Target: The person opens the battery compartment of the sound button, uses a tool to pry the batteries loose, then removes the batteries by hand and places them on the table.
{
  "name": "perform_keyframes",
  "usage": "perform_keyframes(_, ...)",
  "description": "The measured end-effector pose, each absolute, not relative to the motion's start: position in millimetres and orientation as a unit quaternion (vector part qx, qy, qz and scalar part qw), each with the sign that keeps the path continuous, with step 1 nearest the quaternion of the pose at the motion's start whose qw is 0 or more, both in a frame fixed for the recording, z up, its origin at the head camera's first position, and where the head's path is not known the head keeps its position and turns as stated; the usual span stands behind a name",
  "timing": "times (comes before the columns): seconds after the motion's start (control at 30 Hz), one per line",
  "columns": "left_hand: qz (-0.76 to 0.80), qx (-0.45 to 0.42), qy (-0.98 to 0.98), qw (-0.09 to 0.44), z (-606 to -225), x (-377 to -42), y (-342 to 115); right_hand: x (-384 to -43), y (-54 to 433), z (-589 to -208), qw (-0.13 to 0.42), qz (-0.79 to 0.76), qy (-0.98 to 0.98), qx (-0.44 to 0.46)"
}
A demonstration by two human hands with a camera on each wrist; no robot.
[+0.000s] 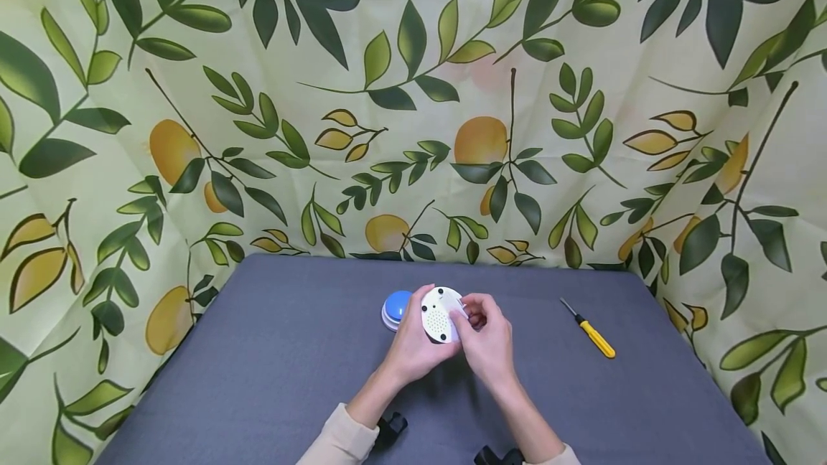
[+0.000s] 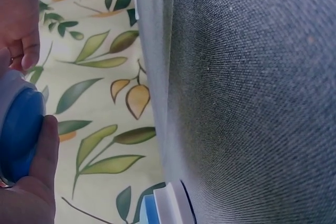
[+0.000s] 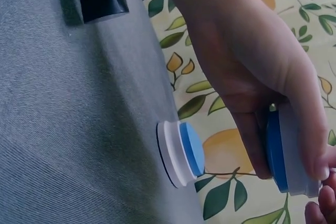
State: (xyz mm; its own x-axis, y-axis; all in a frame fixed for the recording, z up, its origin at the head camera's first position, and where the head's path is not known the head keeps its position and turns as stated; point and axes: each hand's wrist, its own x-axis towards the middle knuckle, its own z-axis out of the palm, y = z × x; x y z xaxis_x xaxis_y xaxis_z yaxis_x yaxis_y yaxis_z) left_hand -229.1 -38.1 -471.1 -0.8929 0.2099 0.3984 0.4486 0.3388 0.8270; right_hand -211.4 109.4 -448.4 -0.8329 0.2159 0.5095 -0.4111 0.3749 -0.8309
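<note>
My left hand (image 1: 416,354) grips a round white push button (image 1: 438,318) by its side, holding it above the table. Its underside, with small speaker holes and black round feet, faces the head camera. In the left wrist view the button's blue dome (image 2: 23,129) shows, with a left finger lying along it. My right hand (image 1: 489,343) is at the button's right edge, thumb on the underside and fingers curled, pinching there. What lies under those fingertips is hidden. A second blue-domed button (image 1: 396,305) stands on the table just behind my left hand.
A screwdriver (image 1: 594,336) with a yellow handle lies to the right on the grey table (image 1: 291,364). Leaf-and-fruit patterned cloth (image 1: 413,163) hangs behind and at both sides. Black wrist devices (image 1: 390,429) sit under the forearms.
</note>
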Motion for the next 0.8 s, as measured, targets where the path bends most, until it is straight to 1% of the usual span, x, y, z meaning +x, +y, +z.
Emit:
perform_keyframes(0.37,-0.551,-0.200,-0.806,0.085,-467.8,-227.2,-41.0,-218.9,127.5,-442.1,0.233,0.585,-0.771,0.094)
perform_keyframes(0.8,-0.552,-0.208,-0.803,0.086,-467.6,-227.5,-40.3,-225.1,155.6,-431.9,0.163,0.583,-0.786,0.123)
